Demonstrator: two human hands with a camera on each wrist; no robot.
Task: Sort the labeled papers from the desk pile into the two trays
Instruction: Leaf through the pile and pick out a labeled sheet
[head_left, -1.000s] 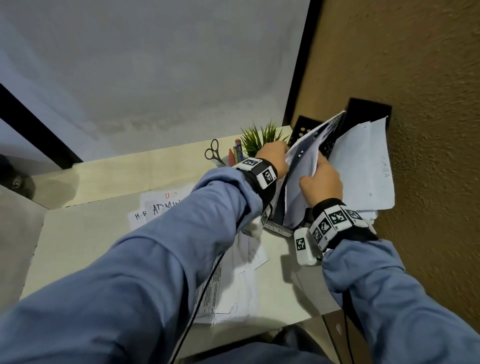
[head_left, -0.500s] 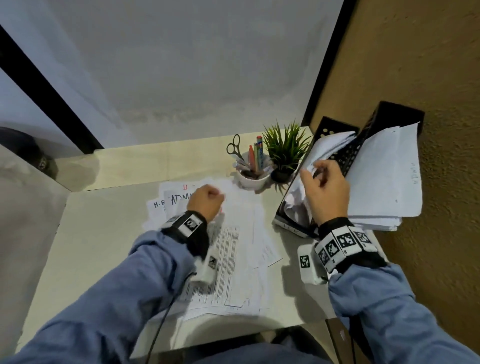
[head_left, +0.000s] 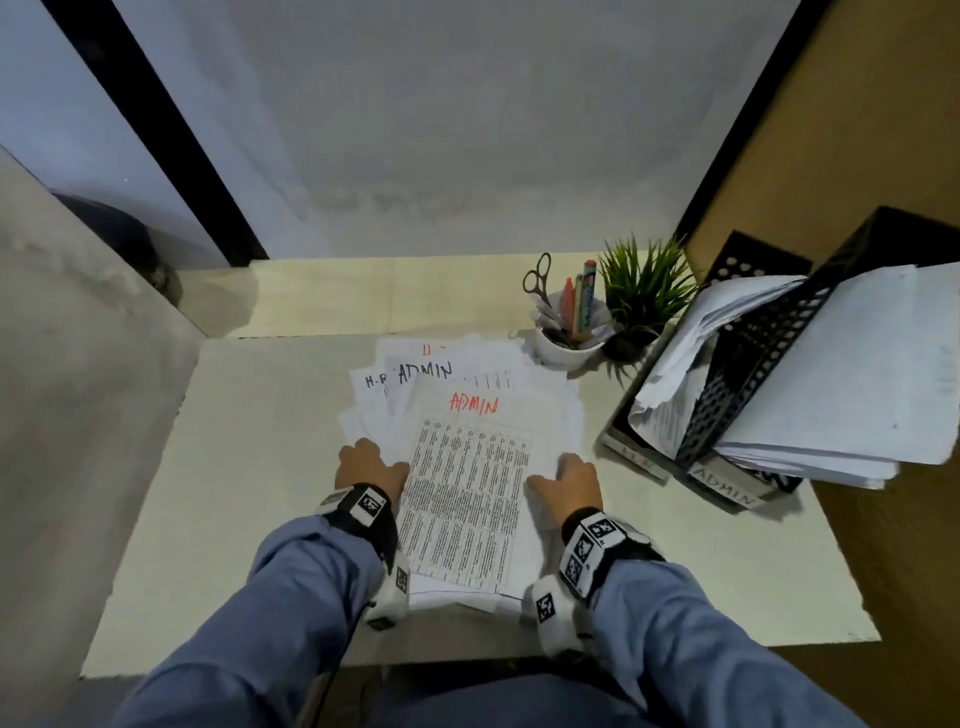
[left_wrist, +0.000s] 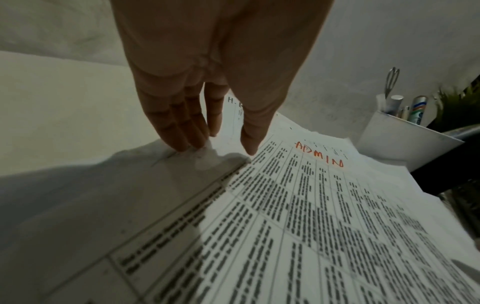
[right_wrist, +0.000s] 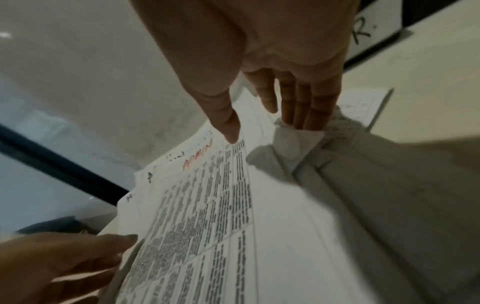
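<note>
The paper pile (head_left: 467, 493) lies fanned in the middle of the desk; its top sheet (left_wrist: 311, 205) is a printed table marked ADMIN in red, with H.R and ADMIN sheets peeking out behind. My left hand (head_left: 369, 465) rests with straight fingers on the pile's left edge (left_wrist: 221, 148). My right hand (head_left: 569, 480) touches the right edge, fingers straight on a crumpled corner (right_wrist: 265, 131). Two black trays stand at the right: the H.R tray (head_left: 641, 460) and the ADMIN tray (head_left: 724, 486), both holding papers.
A white cup (head_left: 566, 345) with scissors and pens and a small green plant (head_left: 644, 291) stand behind the pile, beside the trays. A brown wall (head_left: 857, 130) bounds the desk on the right, a grey partition (head_left: 78, 389) on the left.
Both hands were at the H.R tray with papers. The left hand came back to the pile first, then the right let go at the tray and moved to the pile's right edge.
</note>
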